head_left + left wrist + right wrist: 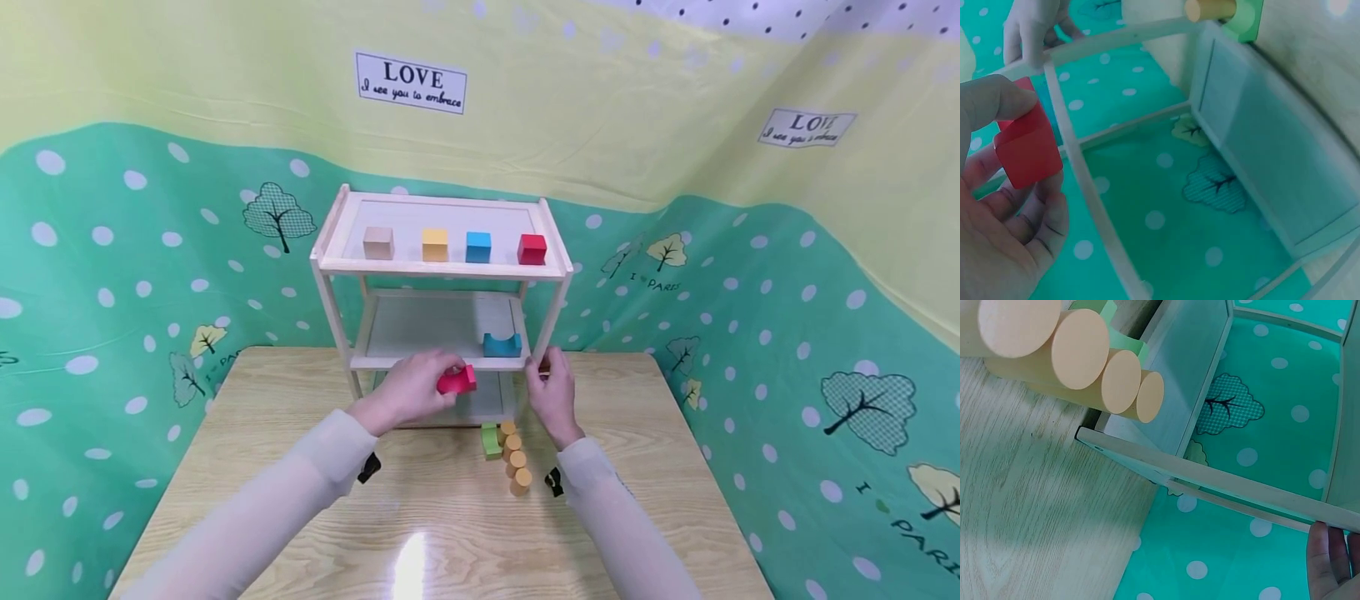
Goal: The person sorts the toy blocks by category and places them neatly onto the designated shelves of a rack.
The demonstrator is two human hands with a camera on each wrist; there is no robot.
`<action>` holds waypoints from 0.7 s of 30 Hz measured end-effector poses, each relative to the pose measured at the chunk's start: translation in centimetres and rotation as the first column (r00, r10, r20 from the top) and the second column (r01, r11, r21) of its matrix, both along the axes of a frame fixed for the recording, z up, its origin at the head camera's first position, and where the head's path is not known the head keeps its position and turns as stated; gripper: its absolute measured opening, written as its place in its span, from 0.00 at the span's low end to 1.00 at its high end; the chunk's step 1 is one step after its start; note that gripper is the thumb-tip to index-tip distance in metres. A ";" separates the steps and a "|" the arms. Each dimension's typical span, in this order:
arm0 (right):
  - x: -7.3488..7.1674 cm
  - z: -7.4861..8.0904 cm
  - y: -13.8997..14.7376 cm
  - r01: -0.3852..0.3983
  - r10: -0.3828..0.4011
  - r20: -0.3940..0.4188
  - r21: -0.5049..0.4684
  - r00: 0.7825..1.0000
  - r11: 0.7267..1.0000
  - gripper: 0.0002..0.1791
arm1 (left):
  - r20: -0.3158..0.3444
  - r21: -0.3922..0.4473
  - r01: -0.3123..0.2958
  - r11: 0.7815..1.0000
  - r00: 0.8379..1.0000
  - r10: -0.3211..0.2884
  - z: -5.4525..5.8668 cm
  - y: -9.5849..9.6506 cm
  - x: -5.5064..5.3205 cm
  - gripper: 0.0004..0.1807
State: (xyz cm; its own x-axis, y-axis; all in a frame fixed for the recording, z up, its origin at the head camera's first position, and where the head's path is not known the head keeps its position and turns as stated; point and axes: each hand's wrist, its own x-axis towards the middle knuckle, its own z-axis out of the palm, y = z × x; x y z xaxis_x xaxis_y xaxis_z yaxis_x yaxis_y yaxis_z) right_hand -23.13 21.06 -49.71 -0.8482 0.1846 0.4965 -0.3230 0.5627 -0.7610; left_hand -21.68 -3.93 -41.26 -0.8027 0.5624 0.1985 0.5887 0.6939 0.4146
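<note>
My left hand [422, 385] pinches a red arch block [459, 381] between thumb and fingers, just in front of the middle shelf's edge. In the left wrist view the red block's flat end faces the camera, beside the rack's frame. A blue arch block [501, 346] sits near the right end of that middle shelf [427, 325]. My right hand [553, 392] holds the right front post of the wooden rack [553, 321], level with the middle shelf. Its fingertips [1317, 534] meet the post in the right wrist view.
On the top shelf [450, 215] stand a pale wooden cube [378, 243], a yellow cube [435, 246], a blue cube [478, 247] and a red cube [532, 249]. Several wooden cylinders [517, 461] line up on the table [300, 517] beside a green arch block [491, 442].
</note>
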 end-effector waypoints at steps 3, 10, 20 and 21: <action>0.1 0.0 0.0 -0.003 0.003 0.003 -0.001 1.000 1.000 0.05 | 0.004 -0.010 -0.003 1.000 1.000 0.003 0.7 0.1 -0.5 0.22; 0.2 0.1 -0.1 -0.003 0.004 0.023 -0.004 1.000 1.000 0.06 | 0.005 -0.051 -0.001 0.999 1.000 0.002 1.5 0.3 -2.0 0.24; 0.2 0.2 -0.1 0.005 -0.005 0.031 -0.004 1.000 1.000 0.06 | 0.001 -0.103 0.014 0.995 1.000 -0.014 1.7 0.4 -4.1 0.23; 0.2 0.2 -0.2 0.005 -0.005 0.032 -0.003 0.999 1.000 0.05 | 0.004 -0.102 0.019 0.995 1.000 -0.019 1.7 0.4 -4.4 0.23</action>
State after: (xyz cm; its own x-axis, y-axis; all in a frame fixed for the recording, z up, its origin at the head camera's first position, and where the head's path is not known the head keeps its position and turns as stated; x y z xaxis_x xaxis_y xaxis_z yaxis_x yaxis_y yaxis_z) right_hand -22.91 20.91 -49.48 -0.8626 0.1907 0.4686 -0.2957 0.5615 -0.7728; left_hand -26.05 -3.52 -39.54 -0.7922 0.5946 0.1375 0.6011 0.7213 0.3441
